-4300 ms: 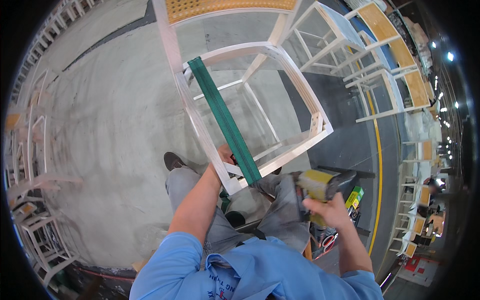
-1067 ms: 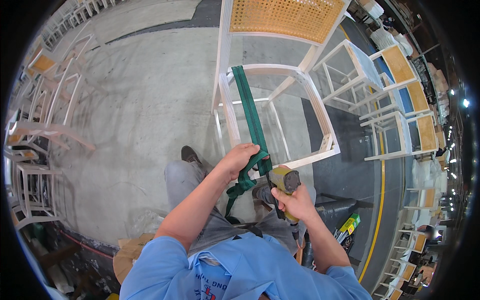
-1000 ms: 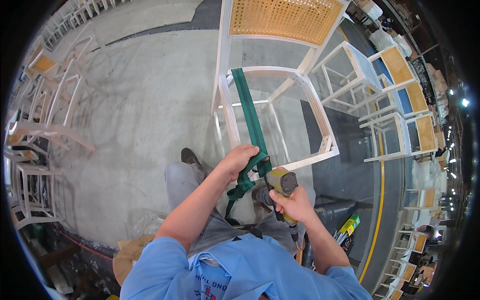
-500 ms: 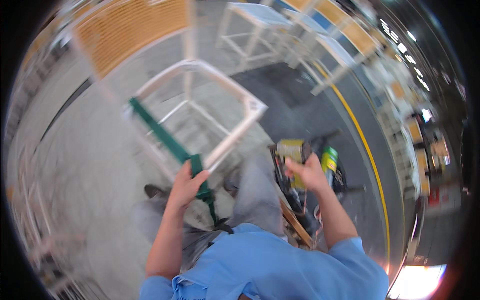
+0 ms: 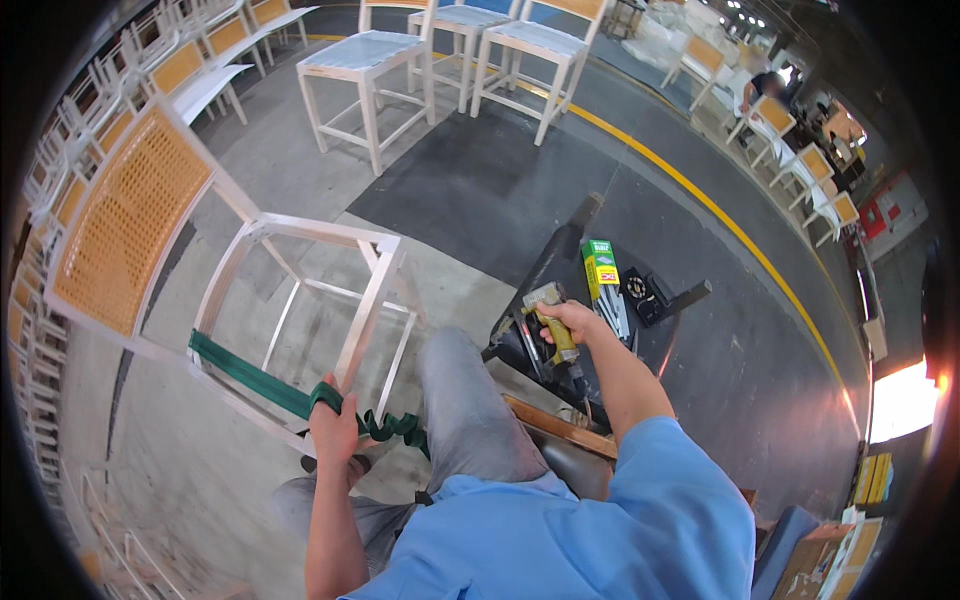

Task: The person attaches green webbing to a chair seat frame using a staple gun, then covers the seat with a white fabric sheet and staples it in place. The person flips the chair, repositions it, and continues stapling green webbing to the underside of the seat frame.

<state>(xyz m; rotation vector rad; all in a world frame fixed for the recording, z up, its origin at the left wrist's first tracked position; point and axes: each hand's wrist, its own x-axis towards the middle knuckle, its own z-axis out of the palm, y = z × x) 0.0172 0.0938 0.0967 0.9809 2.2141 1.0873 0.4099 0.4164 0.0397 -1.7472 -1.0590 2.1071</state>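
A white chair frame (image 5: 373, 300) with an open seat and a woven cane back (image 5: 130, 225) stands in front of me on the left. Green webbing (image 5: 255, 372) runs along the left side of its seat frame. My left hand (image 5: 333, 425) grips this strap at the near front corner, and its loose end curls down beside my knee. Fingers wrapped round its yellow handle, my right hand (image 5: 572, 325) holds a pneumatic staple gun (image 5: 560, 345) over a black stand. A green and yellow box (image 5: 600, 262) with metal strips (image 5: 612, 310) lies just beyond that hand.
Black stand arms (image 5: 685, 300) stick out at the right, with a dark round-topped part (image 5: 645, 292) on them. White chairs (image 5: 365, 55) stand ahead, and rows of chairs line the far left. Beyond the yellow floor line (image 5: 700, 185), a person (image 5: 765, 88) is among more chairs.
My view has turned right, so the chair now sits further left. The green strap has gone from a flat hanging bundle to loose curls at my left hand. The staple gun is now plainly gripped.
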